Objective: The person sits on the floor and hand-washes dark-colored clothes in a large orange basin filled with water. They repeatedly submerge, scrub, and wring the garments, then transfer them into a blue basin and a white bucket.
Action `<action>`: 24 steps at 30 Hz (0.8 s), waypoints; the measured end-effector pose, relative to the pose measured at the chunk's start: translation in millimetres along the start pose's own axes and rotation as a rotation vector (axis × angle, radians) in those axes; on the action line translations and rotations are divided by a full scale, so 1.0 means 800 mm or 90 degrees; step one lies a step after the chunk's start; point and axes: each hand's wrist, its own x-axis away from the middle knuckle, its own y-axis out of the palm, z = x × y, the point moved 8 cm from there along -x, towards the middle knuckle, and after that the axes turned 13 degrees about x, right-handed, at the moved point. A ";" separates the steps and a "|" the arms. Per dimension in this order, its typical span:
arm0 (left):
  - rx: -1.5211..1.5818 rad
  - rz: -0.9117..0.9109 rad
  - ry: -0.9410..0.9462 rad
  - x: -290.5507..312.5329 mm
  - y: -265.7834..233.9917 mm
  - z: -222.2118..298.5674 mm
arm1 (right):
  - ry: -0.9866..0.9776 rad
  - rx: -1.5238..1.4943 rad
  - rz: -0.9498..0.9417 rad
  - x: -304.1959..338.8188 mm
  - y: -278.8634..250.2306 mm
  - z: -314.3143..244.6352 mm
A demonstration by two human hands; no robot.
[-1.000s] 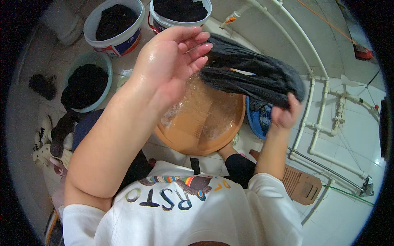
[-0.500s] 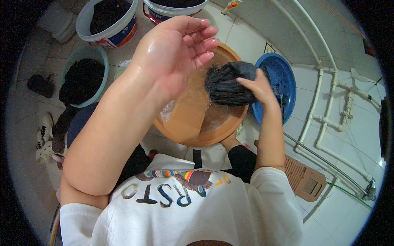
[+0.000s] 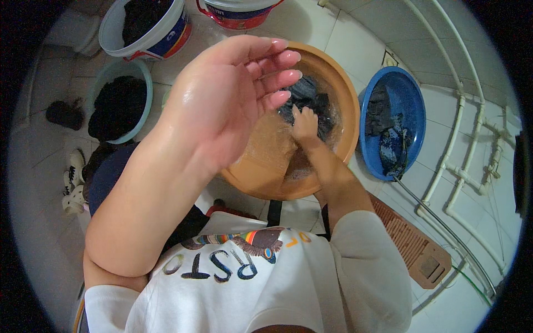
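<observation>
Orange basin (image 3: 344, 100) | our right hand (image 3: 304, 125) clenched on dark garment (image 3: 305, 94) in suds | wet left hand (image 3: 233, 94) released, raised | washing midway, we judge; buckets (image 3: 166, 33) left hold more

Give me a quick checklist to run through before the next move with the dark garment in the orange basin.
1. Right hand on the dark garment: ok, it presses down on it inside the orange basin.
2. Left hand free: ok, raised above the basin, wet, open, holding nothing.
3. Water in the basin: ok, soapy water shows around the garment.
4. Garment fully under water: cannot tell, part shows above the surface.
5. Blue basin within reach: ok, it sits just right of the orange one with dark cloth in it.
6. Washboard at hand: ok, lying on the floor by the right arm.
</observation>
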 end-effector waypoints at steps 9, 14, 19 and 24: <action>0.010 0.017 -0.009 -0.004 -0.003 -0.001 | 0.253 0.160 -0.189 -0.094 0.030 0.022; 0.012 0.019 -0.012 -0.007 -0.006 0.003 | -0.179 0.274 -0.119 -0.085 0.056 -0.067; 0.024 0.001 -0.005 -0.001 -0.007 0.009 | 0.207 -0.192 -0.196 -0.077 0.079 0.009; 0.014 0.003 0.003 0.011 -0.003 0.010 | 0.398 -0.301 -0.083 -0.026 0.118 0.008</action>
